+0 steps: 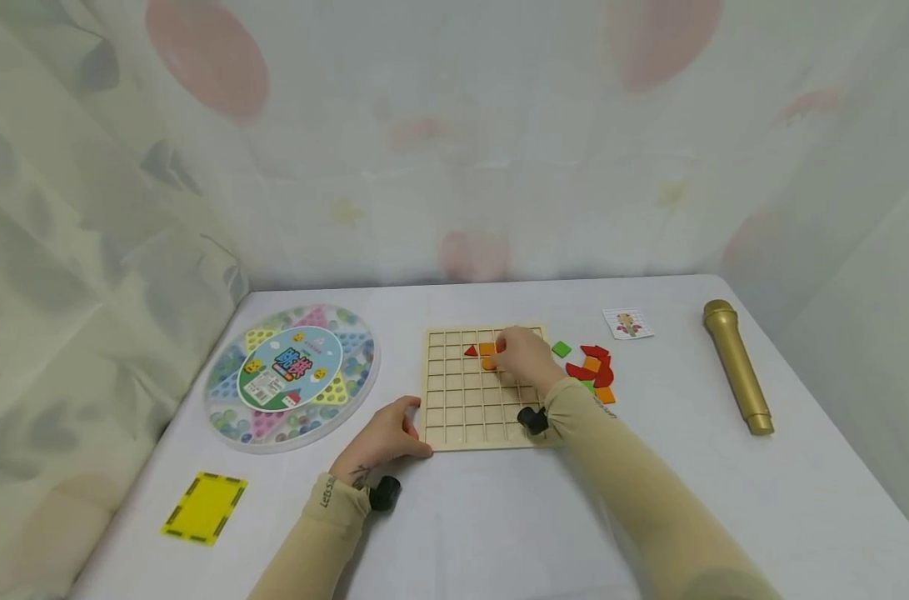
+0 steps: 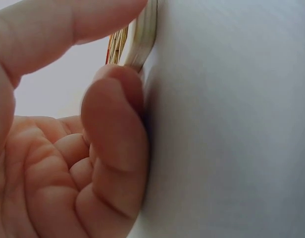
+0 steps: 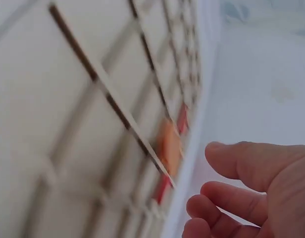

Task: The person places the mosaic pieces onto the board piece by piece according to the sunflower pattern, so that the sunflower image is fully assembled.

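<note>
A light wooden grid board [image 1: 454, 408] lies on the white table. My left hand [image 1: 382, 435] grips its near left corner between thumb and fingers; the left wrist view shows a curled finger [image 2: 115, 129] beside the board's edge [image 2: 145, 37]. Over the upper part of the board is my right hand [image 1: 527, 358], its fingertips close to an orange piece [image 1: 487, 363]. A red triangle [image 1: 471, 351] and an orange square [image 1: 486, 348] sit in cells nearby. In the right wrist view, the thumb [image 3: 227, 156] and fingers are apart with nothing visible between them.
Right of the board lie loose red pieces [image 1: 606, 377], orange and green ones, and a green square [image 1: 561, 349]. Beyond are a small picture card [image 1: 628, 323] and a gold microphone [image 1: 739, 367]. A round marble game board [image 1: 352, 383] and a yellow square [image 1: 204, 507] are at left.
</note>
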### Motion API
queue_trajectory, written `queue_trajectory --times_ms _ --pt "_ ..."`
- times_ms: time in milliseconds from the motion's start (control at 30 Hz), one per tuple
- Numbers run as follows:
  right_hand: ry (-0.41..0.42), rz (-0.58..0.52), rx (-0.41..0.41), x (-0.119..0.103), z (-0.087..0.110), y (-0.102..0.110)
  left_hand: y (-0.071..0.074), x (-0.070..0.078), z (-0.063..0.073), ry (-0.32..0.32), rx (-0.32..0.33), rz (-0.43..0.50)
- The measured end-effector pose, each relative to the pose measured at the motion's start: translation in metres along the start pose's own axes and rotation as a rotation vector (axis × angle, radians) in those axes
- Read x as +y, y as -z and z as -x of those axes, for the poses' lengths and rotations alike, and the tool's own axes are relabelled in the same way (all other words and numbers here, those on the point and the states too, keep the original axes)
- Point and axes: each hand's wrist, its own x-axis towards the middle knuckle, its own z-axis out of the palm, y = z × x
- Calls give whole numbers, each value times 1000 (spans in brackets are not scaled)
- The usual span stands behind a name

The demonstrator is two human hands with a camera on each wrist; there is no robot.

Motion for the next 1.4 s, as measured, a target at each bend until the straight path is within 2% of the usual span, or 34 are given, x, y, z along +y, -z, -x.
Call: queue_trajectory --times_ms 167,333,500,667,933,1167,1267,1400 --pt "-9 5 39 27 12 36 -1 -1 -1 -3 -1 7" --pt "-66 98 21 64 24 61 -1 -1 -1 -1 -1 7" --pt "-136 158 -64 92 33 64 -1 -2 -1 16 7 -1" --pt "-188 171 -113 106 36 60 -1 -3 0 22 11 -7" --pt "-224 143 -145 111 33 57 -1 -3 0 14 8 2" --pt "-237 118 -131 106 35 58 -2 -2 0 7 5 0" --pt "-208 69 -125 98 35 61 -2 -1 0 5 4 -2" --pt "-86 -28 -92 76 29 67 -1 0 1 7 6 -2"
